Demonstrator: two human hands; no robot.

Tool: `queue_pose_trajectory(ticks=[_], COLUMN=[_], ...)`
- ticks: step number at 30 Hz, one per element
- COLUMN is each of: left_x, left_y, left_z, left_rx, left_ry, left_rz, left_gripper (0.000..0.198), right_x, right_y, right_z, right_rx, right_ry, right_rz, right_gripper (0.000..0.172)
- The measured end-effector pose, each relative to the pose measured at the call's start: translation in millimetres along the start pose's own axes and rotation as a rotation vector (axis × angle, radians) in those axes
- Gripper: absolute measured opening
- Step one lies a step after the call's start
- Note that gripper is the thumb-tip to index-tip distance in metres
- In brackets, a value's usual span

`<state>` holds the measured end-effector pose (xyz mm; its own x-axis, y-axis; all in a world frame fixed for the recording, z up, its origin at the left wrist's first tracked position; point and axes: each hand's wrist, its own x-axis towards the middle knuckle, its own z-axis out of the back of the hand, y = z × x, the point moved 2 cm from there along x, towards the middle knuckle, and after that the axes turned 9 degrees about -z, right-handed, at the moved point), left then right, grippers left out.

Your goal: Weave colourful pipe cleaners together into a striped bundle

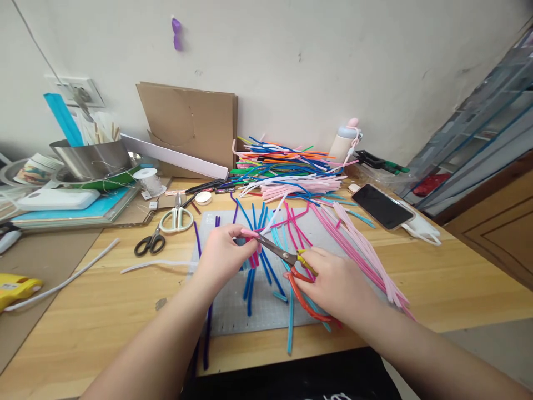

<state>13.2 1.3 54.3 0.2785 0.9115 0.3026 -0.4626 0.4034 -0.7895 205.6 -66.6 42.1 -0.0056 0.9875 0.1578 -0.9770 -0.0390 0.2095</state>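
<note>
My left hand [228,250] pinches a pink pipe cleaner [249,233] between thumb and fingers, above the grey cutting mat [233,325]. In my right hand [333,275] are scissors [287,256] with red and yellow handles. Their blade tips reach the pink piece close to my left fingertips; whether they touch it I cannot tell. Beneath and around both hands lie blue pipe cleaners [266,266], light blue ones [290,322] and magenta ones [293,228]. A dark purple pipe cleaner [207,339] lies left of them, partly behind my left forearm.
Long pink pipe cleaners [366,250] lie right of the mat, near a phone [381,205]. A multicoloured pile of pipe cleaners [287,166] sits against the wall beside cardboard [191,122]. To the left are white-handled scissors [176,219], black-handled scissors [150,243] and a yellow glue gun [16,288].
</note>
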Motion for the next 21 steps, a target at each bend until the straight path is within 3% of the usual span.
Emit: queue_pose_trajectory(ticks=[5,11,15,17,21], left_x=[-1.2,-1.4,-1.4,-1.5,-2.0], left_y=[1.6,-3.2,-6.3,-6.6,-6.2], left_z=[-0.7,1.0,1.6,1.3,0.1], left_rx=[0.076,0.144,0.134,0.138,0.163], left_ry=[-0.034,-0.077,-0.070,-0.057,-0.049], left_rz=[-0.003,-0.115,-0.164,-0.160,-0.137], left_gripper=[0.017,0.013,0.012,0.012,0.012], right_x=[2.5,7.2,6.8,7.6,6.2], right_y=[-2.2,0.9,2.5,0.4,-3.1], right_z=[-5.4,-17.6,-21.0,-18.8,-11.1], right_rx=[0.126,0.665,0.816,0.746,0.385], right_ry=[0.045,0.453,0.639,0.554,0.155], right_rz=[-0.029,-0.206,-0.356,-0.299,-0.098], right_gripper=[0.026,0.035,0.036,0.038,0.035])
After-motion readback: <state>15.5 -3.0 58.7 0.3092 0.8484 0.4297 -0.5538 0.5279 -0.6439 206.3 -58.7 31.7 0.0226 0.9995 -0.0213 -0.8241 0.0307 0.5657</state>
